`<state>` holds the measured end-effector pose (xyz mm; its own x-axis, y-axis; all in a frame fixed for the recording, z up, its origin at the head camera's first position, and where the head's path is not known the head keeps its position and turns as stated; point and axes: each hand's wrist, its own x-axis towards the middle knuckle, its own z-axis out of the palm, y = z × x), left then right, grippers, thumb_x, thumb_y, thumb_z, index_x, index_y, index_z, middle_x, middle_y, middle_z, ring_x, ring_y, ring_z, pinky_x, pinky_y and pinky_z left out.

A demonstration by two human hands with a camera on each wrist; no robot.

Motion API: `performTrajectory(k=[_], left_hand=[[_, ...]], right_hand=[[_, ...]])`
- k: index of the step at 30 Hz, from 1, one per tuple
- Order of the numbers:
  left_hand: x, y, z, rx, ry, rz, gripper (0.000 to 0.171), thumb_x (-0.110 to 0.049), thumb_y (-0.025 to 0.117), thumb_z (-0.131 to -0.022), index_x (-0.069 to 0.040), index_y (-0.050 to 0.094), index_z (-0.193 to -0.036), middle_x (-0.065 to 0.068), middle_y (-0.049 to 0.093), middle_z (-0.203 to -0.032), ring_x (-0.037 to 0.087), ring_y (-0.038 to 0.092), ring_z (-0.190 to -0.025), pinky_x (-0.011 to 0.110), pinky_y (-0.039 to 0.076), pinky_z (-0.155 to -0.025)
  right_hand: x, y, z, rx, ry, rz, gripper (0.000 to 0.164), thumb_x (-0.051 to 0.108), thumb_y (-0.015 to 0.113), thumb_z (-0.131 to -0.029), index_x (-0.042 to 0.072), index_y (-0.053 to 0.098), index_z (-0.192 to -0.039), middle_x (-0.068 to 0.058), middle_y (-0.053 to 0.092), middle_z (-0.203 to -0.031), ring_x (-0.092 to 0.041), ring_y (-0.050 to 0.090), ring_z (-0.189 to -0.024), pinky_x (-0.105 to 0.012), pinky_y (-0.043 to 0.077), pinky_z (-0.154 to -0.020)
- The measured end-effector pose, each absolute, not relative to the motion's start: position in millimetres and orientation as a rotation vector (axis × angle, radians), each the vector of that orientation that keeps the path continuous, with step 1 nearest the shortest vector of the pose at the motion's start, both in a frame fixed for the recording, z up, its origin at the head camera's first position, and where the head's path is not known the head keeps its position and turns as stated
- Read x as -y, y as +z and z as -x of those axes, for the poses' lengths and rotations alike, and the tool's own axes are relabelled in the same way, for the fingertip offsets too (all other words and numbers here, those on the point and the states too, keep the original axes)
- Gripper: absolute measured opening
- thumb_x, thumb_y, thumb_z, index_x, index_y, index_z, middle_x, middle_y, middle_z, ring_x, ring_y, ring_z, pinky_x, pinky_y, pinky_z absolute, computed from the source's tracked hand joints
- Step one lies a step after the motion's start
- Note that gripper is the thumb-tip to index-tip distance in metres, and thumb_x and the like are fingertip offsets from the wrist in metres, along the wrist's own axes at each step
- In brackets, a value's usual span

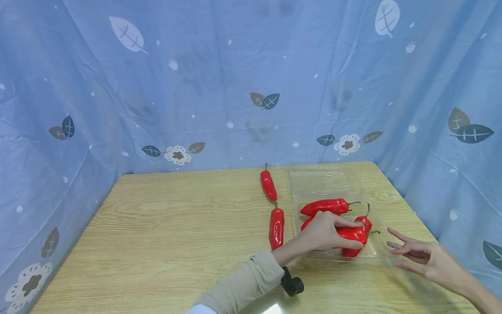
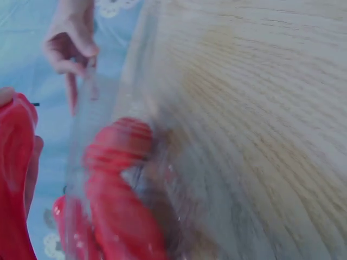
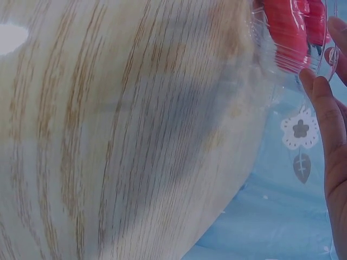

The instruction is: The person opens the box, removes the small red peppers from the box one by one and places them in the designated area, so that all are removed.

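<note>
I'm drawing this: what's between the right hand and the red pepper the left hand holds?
In the head view, the side wall of the clear plastic container lies between the right hand and the left hand's red pepper.

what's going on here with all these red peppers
A person's left hand grips a red pepper at the clear plastic container, where other peppers already lie. The right hand is at the container's right end, though whether it grips the edge is hard to tell. The lid lies open behind, and two loose peppers are on the table to the left of the container.
</note>
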<state>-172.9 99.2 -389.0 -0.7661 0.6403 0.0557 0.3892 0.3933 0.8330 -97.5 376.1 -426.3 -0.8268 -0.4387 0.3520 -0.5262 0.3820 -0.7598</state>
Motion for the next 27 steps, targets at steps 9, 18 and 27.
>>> performTrajectory(k=[9, 18, 27], left_hand=[[-50, -381, 175, -2.351, 1.478, -0.658, 0.047, -0.027, 0.083, -0.075, -0.032, 0.069, -0.119, -0.018, 0.065, -0.111, -0.003, 0.049, -0.100, 0.017, 0.050, -0.067], [-9, -391, 181, -2.347, 1.847, -0.378, 0.052, -0.024, 0.084, -0.074, -0.027, 0.067, -0.123, -0.008, 0.066, -0.119, 0.009, 0.058, -0.105, 0.021, 0.052, -0.078], [24, -394, 183, -2.289, 2.067, -0.141, 0.051, -0.024, 0.080, -0.079, -0.022, 0.064, -0.127, 0.001, 0.065, -0.122, 0.019, 0.057, -0.110, 0.032, 0.055, -0.083]], right_hand=[[-374, -427, 99, 2.502, 1.494, -0.917, 0.031, -0.024, 0.068, -0.069, -0.007, 0.067, -0.095, 0.014, 0.044, -0.145, 0.000, 0.058, -0.111, -0.018, 0.052, -0.078], [-377, -431, 95, 2.539, 1.419, -0.864, 0.032, -0.023, 0.070, -0.069, -0.003, 0.069, -0.094, 0.016, 0.043, -0.145, 0.002, 0.058, -0.110, -0.015, 0.052, -0.076], [-376, -431, 98, 2.523, 1.443, -0.872, 0.032, -0.025, 0.068, -0.068, -0.005, 0.068, -0.092, 0.017, 0.044, -0.144, 0.002, 0.058, -0.109, -0.015, 0.051, -0.076]])
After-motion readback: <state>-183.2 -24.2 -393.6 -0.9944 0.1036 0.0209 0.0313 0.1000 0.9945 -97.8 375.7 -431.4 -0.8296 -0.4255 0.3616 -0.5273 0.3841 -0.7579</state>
